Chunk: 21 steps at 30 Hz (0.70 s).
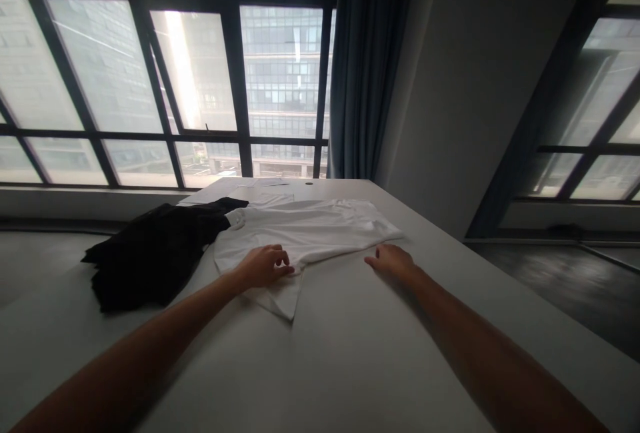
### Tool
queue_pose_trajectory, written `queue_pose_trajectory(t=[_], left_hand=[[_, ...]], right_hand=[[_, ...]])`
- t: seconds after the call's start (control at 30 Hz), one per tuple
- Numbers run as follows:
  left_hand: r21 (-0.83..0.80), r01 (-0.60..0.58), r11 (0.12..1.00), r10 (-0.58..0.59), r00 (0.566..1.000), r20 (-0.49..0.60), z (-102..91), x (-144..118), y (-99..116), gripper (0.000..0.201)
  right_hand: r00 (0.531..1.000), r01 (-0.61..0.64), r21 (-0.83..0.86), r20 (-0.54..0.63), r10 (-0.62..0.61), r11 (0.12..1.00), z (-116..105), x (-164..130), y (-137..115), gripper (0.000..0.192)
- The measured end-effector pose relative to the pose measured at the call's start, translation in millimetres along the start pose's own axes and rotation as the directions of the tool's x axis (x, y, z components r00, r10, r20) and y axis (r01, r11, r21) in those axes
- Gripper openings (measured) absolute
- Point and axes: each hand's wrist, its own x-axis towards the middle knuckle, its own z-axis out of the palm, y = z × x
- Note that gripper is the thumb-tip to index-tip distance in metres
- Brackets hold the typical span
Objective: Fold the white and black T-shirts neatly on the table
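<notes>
A white T-shirt (320,230) lies spread on its side across the white table, with one sleeve (280,300) pointing toward me. My left hand (265,266) rests on the shirt close to that sleeve. Its fingers are loosely curled, and the thumb stands apart from them with no cloth visibly pinched. At the shirt's near edge, toward the right, is my right hand (393,260). Its thumb is held away from the bent fingers, and the far fingertips are partly hidden. I see no fabric lifted by either hand.
Black folded clothing (160,250) lies left of the shirt, touching its collar end. The white table (340,366) reaches toward the windows. Near its far edge are thin white sheets or cloth (273,198) and a small dark disc (309,184). A dark curtain (367,73) hangs beyond.
</notes>
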Motion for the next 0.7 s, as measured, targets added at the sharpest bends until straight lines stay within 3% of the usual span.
queue_pose_trajectory(t=[0.1, 0.17, 0.27, 0.33, 0.43, 0.5, 0.57, 0.63, 0.7], left_hand=[[-0.117, -0.076, 0.990, 0.093, 0.983, 0.156, 0.8, -21.2, 4.2, 0.052], [-0.126, -0.096, 0.987, 0.116, 0.980, 0.163, 4.7, -28.0, 2.9, 0.051], [-0.106, -0.135, 0.985, 0.142, 0.988, 0.062, 12.0, -30.5, 3.5, 0.026], [-0.143, -0.125, 0.982, 0.123, 0.992, -0.022, 14.4, -29.5, 4.7, 0.025], [-0.389, -0.035, 0.920, -0.039, 0.983, -0.180, 10.7, -27.2, 4.4, 0.033], [-0.619, -0.037, 0.784, -0.182, 0.940, -0.288, 3.4, -26.4, 4.1, 0.039], [-0.810, -0.104, 0.576, -0.309, 0.891, -0.334, -6.4, -27.1, 5.6, 0.043], [-0.921, -0.171, 0.350, -0.404, 0.860, -0.313, -16.9, -29.1, 8.8, 0.042], [-0.957, -0.228, 0.178, -0.474, 0.833, -0.287, -26.9, -31.6, 11.6, 0.039]], right_hand=[[1.000, -0.024, 0.024, -0.014, 0.025, 0.999, 5.3, 3.7, -5.1, 0.039], [0.994, -0.002, 0.035, -0.110, 0.006, 0.999, 11.8, 3.5, -8.7, 0.034], [0.975, 0.088, 0.046, -0.209, -0.077, 0.995, 20.4, 2.4, -10.7, 0.030], [0.965, 0.161, 0.071, -0.222, -0.142, 0.984, 23.2, 2.4, -9.7, 0.029], [0.943, 0.272, 0.153, -0.238, -0.232, 0.950, 23.7, 2.3, -8.8, 0.028], [0.926, 0.342, 0.217, -0.244, -0.288, 0.914, 23.7, 1.4, -11.4, 0.027], [0.910, 0.391, 0.262, -0.256, -0.327, 0.882, 24.5, -0.2, -17.0, 0.028], [0.898, 0.421, 0.287, -0.266, -0.350, 0.861, 26.4, -1.8, -24.4, 0.031], [0.886, 0.445, 0.294, -0.282, -0.368, 0.846, 29.0, -2.8, -31.6, 0.038]])
